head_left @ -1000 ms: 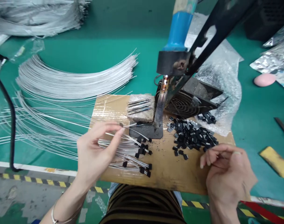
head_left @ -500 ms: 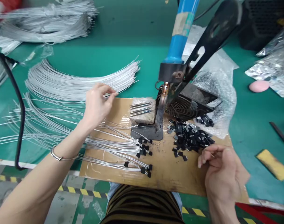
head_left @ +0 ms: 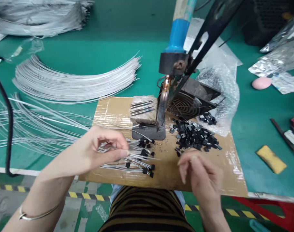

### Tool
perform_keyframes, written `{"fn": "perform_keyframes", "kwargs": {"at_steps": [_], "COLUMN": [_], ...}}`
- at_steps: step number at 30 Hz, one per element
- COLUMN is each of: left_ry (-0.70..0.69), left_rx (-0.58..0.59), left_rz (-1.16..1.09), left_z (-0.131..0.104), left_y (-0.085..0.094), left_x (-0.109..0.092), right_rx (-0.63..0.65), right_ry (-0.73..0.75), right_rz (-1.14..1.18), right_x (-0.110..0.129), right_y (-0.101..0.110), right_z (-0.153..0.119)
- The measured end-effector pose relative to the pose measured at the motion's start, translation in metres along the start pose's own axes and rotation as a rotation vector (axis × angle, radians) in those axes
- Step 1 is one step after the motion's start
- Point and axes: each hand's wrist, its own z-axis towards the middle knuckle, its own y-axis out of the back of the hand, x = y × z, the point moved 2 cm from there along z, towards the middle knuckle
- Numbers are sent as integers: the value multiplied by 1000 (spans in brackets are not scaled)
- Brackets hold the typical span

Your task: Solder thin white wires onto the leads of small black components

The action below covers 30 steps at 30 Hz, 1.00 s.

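Note:
My left hand [head_left: 108,149] pinches thin white wires, whose ends point right above the cardboard [head_left: 113,109]. Below it lie wires tipped with black connectors [head_left: 144,153]. My right hand [head_left: 201,174] has its fingers curled near the front of a pile of small black connectors [head_left: 197,135]; what its fingertips hold, if anything, is hidden. A blue-handled soldering iron [head_left: 178,35] stands on a bracket between the hands, and beside it a worn block [head_left: 144,111] carries several metal rods.
Loose white wires [head_left: 76,87] curve across the back left. Right of the iron are a small black fan [head_left: 185,104] and bubble wrap [head_left: 224,93]. A yellow sponge [head_left: 271,159] and a pink oval object [head_left: 261,83] lie farther right. A black cable [head_left: 9,122] hangs at the left.
My left hand has come down and right from the wire bundle, with wires now in its fingertips. My right hand has shifted left, in front of the connector pile. The view has shifted slightly.

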Motion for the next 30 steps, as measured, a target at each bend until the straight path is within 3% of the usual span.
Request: {"fn": "perform_keyframes", "kwargs": {"at_steps": [2, 5, 9, 14, 21, 25, 30], "left_ry": [21, 19, 13, 8, 26, 44, 59], "left_rx": [-28, -36, -51, -114, -61, -118, -107], "left_rz": [-43, -69, -60, 0, -1, 92, 83], "left_z": [5, 9, 7, 8, 7, 6, 10], "left_y": [-14, -28, -31, -25, -21, -37, -67], "left_x": [6, 11, 11, 12, 16, 9, -2], "right_rx": [184, 307, 265, 196, 265, 292, 259], "right_ry": [-117, -240, -258, -206, -125, -20, 27], "right_rz": [35, 74, 99, 36, 3, -98, -132], "right_x": [3, 7, 8, 6, 8, 8, 5], "right_y": [-18, -40, -52, -46, -39, -40, -45], "right_z": [-2, 1, 8, 11, 16, 16, 14]}}
